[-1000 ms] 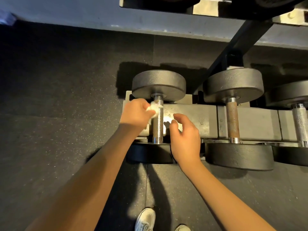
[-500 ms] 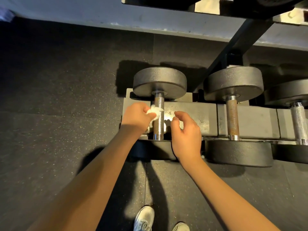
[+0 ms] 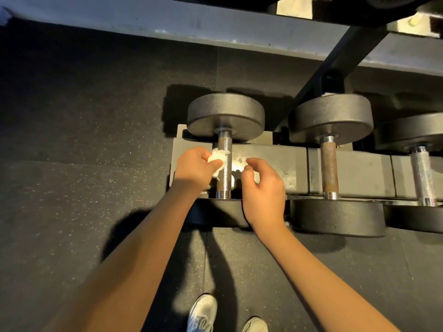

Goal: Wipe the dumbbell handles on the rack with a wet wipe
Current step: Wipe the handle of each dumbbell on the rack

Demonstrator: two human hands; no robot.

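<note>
The leftmost dumbbell on the low rack (image 3: pixel 271 156) has a knurled chrome handle (image 3: pixel 224 178) between two black round weights. My left hand (image 3: pixel 195 167) grips a crumpled white wet wipe (image 3: pixel 217 160) and presses it against the left side of that handle, about midway along it. My right hand (image 3: pixel 262 190) hovers just right of the handle with fingers loosely curled and nothing in them. To the right lie a dumbbell with a rusty brown handle (image 3: pixel 329 167) and another with a chrome handle (image 3: pixel 422 174).
The black rack upright (image 3: pixel 335 65) slants up to an upper shelf at the top right. Dark speckled rubber flooring (image 3: pixel 84 188) stretches to the left and below. My white shoes (image 3: pixel 202 312) stand near the frame's bottom edge. A grey wall base (image 3: pixel 143 22) runs along the top.
My left hand has slid the wipe from the far end of the handle to about its middle. The right hand has stayed beside the handle.
</note>
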